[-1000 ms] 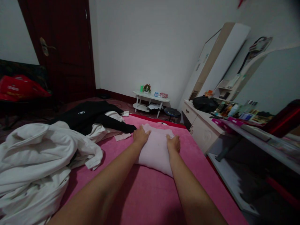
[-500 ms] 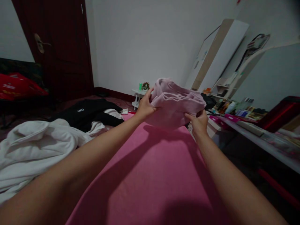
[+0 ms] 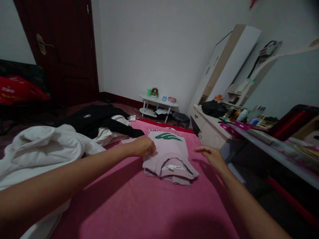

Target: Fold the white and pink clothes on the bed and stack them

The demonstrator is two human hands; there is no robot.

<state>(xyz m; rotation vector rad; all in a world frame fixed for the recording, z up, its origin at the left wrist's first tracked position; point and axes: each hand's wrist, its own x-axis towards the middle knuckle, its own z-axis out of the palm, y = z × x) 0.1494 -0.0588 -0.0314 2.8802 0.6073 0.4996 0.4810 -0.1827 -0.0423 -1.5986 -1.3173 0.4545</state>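
Note:
A folded pale pink shirt [image 3: 168, 149] lies flat on the pink bed cover [image 3: 139, 205], its collar and white neck label facing me. A green print and dark lettering show on its far part. At the shirt's left edge is my left hand [image 3: 143, 147], fingers curled downward and blurred at the tips; whether they grip the fabric I cannot make out. My right hand [image 3: 213, 158] hovers off the shirt's right side, holding nothing, with thumb and fingers apart.
Left of the shirt are a white garment [image 3: 47, 146] and a black garment [image 3: 97, 119], heaped loosely. A cluttered dressing table [image 3: 279, 149] runs along the right, beside a white drawer cabinet [image 3: 211, 132]. A small white table [image 3: 159, 100] and a round stool [image 3: 181, 118] stand beyond the bed.
The folded shirt, earlier held up between both hands, now lies on the bed cover. My right hand has let go and moved lower; my left hand has moved down and slightly left.

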